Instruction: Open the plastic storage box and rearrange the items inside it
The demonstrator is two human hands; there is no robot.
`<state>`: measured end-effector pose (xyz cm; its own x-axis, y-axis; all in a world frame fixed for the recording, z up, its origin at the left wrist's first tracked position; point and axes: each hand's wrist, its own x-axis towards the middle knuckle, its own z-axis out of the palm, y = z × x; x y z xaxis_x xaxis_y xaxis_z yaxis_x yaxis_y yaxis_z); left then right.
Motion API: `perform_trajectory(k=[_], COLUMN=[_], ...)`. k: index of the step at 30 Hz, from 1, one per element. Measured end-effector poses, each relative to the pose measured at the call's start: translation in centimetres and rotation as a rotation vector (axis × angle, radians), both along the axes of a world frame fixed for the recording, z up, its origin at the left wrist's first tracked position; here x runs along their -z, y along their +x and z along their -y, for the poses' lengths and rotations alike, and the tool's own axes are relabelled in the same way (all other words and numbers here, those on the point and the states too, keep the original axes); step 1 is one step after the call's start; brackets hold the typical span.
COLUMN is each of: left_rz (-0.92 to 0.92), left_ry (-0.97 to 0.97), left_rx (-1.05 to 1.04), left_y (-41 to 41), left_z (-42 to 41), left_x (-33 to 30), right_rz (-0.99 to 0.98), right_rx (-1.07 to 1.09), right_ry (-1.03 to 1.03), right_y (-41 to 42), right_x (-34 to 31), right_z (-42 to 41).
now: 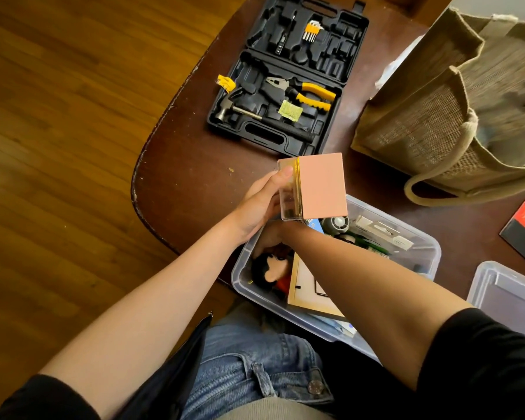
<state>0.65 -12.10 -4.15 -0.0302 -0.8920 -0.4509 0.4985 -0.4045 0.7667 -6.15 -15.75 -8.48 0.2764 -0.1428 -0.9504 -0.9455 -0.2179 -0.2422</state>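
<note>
Bare table point(194, 177) is lying open left of the storage box point(431, 253). The tool case point(288, 74) is blocking the far side, the jute bag point(431, 116) the right. The raised pink box point(322, 186) and right forearm point(361, 274) are covering the opening.

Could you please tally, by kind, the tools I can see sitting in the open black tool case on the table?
Pliers: 1
Hammer: 1
Hex key set: 1
Total: 3 in the tool case; its other slots look unfilled or too dark to tell.
</note>
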Motion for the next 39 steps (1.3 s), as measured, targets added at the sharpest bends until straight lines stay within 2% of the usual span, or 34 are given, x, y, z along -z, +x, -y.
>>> perform_trajectory(k=[2,6,12,16,18,20,23,28,31,33,35,36,37,39], left_rz=[0.012,0.017,0.051,0.078,0.078,0.065,0.034,0.035,0.098,0.131,0.138,0.129,0.116,0.109], left_ry=[0.01,0.025,0.026,0.023,0.018,0.006,-0.009,-0.033,-0.061,-0.057,-0.066,-0.073,-0.078,-0.08], left_rx=[0.001,0.003,0.007,0.01,-0.006,-0.028,-0.052,-0.032,0.039,0.056,0.075,0.083,0.087,0.086], left_y=[0.0,0.0,-0.1,0.1,0.1,0.0,0.0,0.1,-0.1,-0.2,-0.2,-0.3,-0.3,-0.2], left_z=[-0.1,0.0,0.0,-0.1,-0.1,-0.2,-0.3,-0.3,-0.4,-0.4,-0.4,-0.4,-0.4,-0.5], left_x=[0.0,0.0,0.4,0.5,0.6,0.5,0.1,-0.5,-0.5,-0.8,-0.9,-1.0,-0.9,-0.9], right_rz=[-0.05,0.019,0.106,0.243,0.381,0.534,0.664,0.702,0.686,0.611,0.344,0.197,0.103,0.084], right_rx=[0.02,-0.047,-0.067,-0.037,0.086,0.353,0.634,0.977,1.233,1.264,1.009,0.85,0.746,0.751], right_ry=[0.077,0.033,-0.12,-0.361,-0.494,-0.509,-0.354,-0.107,-0.237,-0.421,-0.651,-0.68,-0.624,-0.369], right_y=[0.1,0.3,-0.3,-2.0,-3.3,-4.8,-6.8,-11.6,-15.4,-17.8,-19.8,-20.3,-20.5,-20.1], right_x=[0.2,1.0,3.2,2.7,1.8,0.4,-1.8,-4.6,-6.2,-6.5,-6.3,-6.1,-5.8,-5.3], right_z=[-0.3,-1.0,-2.7,-2.3,-2.2,-2.4,-2.8,-3.3,-3.1,-3.2,-3.8,-4.1,-4.4,-5.1])
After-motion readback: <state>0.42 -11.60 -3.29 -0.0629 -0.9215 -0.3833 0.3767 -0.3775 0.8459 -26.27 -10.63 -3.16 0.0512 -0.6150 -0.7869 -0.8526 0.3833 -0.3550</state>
